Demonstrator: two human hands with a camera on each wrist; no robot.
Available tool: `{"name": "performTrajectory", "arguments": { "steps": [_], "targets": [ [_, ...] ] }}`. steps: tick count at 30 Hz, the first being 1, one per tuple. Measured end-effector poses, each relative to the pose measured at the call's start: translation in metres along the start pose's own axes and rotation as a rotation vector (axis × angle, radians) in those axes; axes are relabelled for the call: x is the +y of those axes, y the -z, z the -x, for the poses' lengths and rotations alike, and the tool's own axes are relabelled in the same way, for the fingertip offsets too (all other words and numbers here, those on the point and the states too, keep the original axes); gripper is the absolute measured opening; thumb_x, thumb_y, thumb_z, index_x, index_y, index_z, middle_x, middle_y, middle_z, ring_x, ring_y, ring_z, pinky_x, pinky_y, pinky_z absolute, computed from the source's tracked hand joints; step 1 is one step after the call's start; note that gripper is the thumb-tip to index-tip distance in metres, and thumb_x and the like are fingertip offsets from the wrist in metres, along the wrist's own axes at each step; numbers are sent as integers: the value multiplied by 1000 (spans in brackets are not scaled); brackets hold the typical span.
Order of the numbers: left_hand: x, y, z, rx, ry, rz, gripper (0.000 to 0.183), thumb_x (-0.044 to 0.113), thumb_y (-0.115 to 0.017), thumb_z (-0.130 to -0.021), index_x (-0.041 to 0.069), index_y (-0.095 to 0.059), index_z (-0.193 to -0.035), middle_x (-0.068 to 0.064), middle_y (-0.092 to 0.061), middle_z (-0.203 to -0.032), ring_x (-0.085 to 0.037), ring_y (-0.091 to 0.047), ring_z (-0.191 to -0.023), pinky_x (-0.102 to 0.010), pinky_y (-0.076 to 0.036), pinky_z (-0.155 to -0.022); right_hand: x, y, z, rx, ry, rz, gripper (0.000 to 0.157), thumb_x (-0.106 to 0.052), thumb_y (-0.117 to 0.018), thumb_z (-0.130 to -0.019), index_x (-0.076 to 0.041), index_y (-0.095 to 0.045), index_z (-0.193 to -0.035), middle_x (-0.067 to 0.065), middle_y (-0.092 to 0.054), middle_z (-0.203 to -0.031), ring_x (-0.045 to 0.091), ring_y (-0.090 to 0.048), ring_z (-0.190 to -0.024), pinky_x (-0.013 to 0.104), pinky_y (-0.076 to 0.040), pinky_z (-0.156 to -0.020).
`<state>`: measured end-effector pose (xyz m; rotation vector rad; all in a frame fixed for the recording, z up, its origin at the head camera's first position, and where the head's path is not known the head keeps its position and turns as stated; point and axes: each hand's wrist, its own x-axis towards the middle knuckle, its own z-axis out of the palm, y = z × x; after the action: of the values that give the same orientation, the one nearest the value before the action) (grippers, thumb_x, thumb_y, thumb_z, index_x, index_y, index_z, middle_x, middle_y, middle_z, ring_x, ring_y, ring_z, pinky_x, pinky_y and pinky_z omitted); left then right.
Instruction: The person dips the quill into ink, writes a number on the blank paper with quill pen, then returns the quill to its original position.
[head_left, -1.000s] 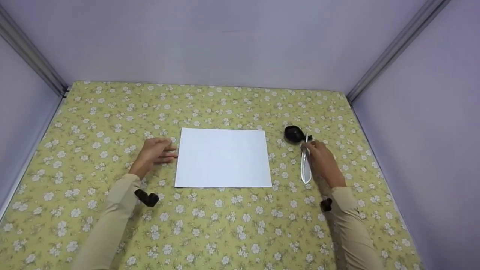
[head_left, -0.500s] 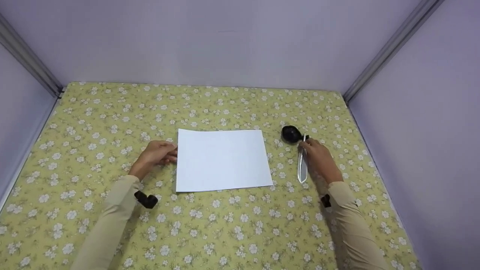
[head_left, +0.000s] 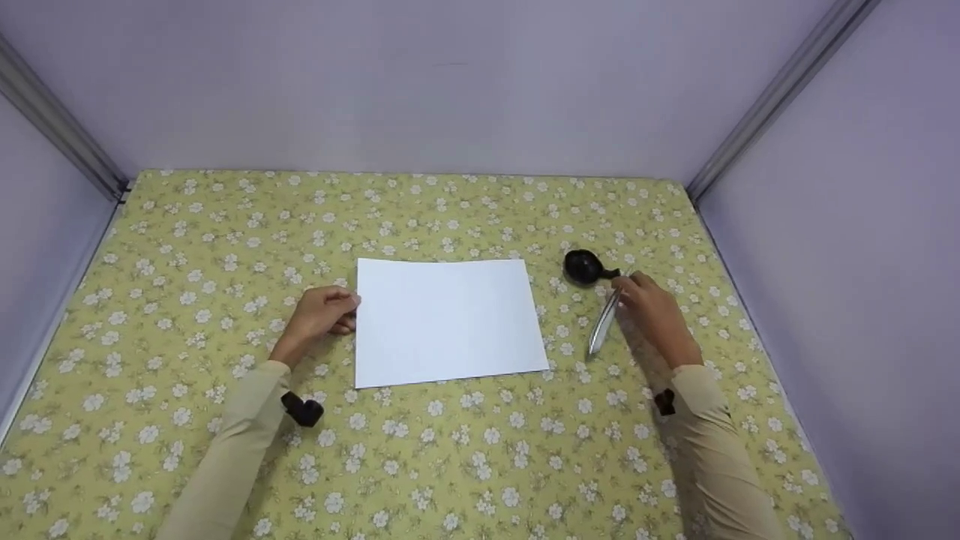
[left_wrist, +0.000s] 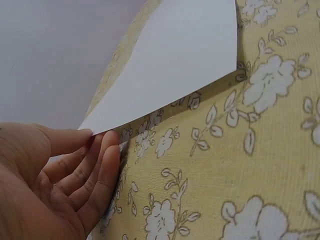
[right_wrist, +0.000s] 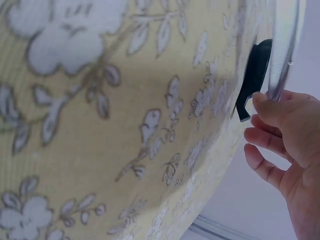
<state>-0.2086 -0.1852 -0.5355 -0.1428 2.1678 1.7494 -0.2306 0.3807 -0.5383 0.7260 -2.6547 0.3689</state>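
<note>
My left hand (head_left: 321, 315) pinches the left edge of a white sheet of paper (head_left: 446, 322) between thumb and fingers. In the left wrist view the sheet (left_wrist: 185, 55) is lifted off the cloth, with a shadow under its edge. My right hand (head_left: 654, 311) pinches the top end of a slim, silvery, pointed item (head_left: 604, 326) whose lower tip slants toward the paper. Seen from the right wrist, this item (right_wrist: 283, 45) has a fine mesh-like surface; I cannot tell its kind. A black scoop-like thing (head_left: 583, 268) with a round bowl and short handle lies just beyond the right fingertips.
A yellow flowered cloth (head_left: 450, 465) covers the table. Pale panels (head_left: 450, 90) wall in the back and both sides, with metal posts (head_left: 780, 97) at the corners. Black wrist mounts (head_left: 302, 409) sit on both cuffs.
My left hand has closed its thumb and fingers on the paper's edge, and the sheet's left side has come up and turned slightly. The silvery item has tilted, its lower tip swinging left.
</note>
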Motion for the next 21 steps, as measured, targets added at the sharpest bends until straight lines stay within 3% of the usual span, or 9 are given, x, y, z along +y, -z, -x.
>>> {"name": "performTrajectory", "arguments": {
  "steps": [9,16,19,21],
  "targets": [
    [-1,-4,-3,5,-26,-68,37,22,-63,-107,-8,-65,-130,-4,-70,-78,-11,-68,-68,-22,-62,-65,-1,7,-4,68,-9,-17,17,0,-72,-98,-2,-70,-115,16,-69,-102,33,-68,-82,49,-61,-65],
    [-3,-6,-2,42,-25,-84,36,19,-65,-105,-8,-65,-130,-4,-72,-80,-10,-68,-68,-21,-62,-64,-7,10,-14,111,-27,-53,22,-1,-68,-101,-1,-67,-124,19,-70,-111,32,-70,-86,47,-61,-64],
    [-3,-6,-2,44,-35,-90,38,19,-66,-105,-8,-65,-131,-5,-73,-83,-10,-69,-68,-21,-62,-64,-10,10,-18,145,-48,-76,24,1,-68,-101,1,-67,-125,20,-70,-110,31,-68,-81,45,-58,-60],
    [-3,-3,-2,42,-46,-89,39,19,-67,-104,-9,-65,-131,-6,-74,-86,-9,-70,-68,-21,-63,-64,-13,8,-23,178,-62,-83,17,0,-68,-101,3,-66,-117,20,-68,-100,29,-63,-74,42,-52,-56]
  ]
}}
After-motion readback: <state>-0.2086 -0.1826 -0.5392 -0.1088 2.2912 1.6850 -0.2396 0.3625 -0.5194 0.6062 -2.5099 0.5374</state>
